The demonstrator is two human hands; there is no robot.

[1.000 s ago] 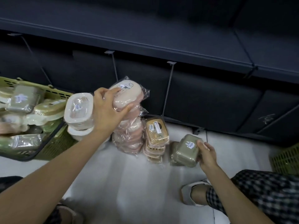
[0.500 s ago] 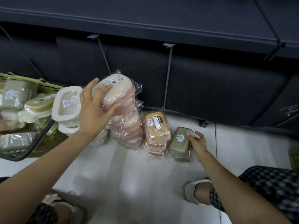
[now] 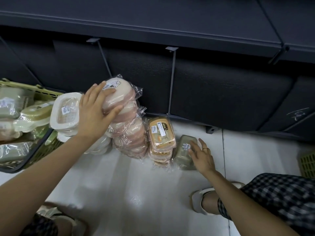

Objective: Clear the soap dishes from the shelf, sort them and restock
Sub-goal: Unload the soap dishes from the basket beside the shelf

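Sorting looks well under way: soap dishes stand on the floor (image 3: 119, 193) in piles by colour, while the dark shelf (image 3: 153, 16) at twelve o'clock shows no stock, so restocking seems still to come. More dishes fill the green basket (image 3: 42, 147) at nine o'clock. The left hand (image 3: 95, 114) curls over the top dish of the pink stack (image 3: 129, 133), thumb under its edge. The right hand (image 3: 202, 155), fingers spread and nearly straight, rests on the grey-green dish (image 3: 183, 155) beside the orange stack (image 3: 161, 135).
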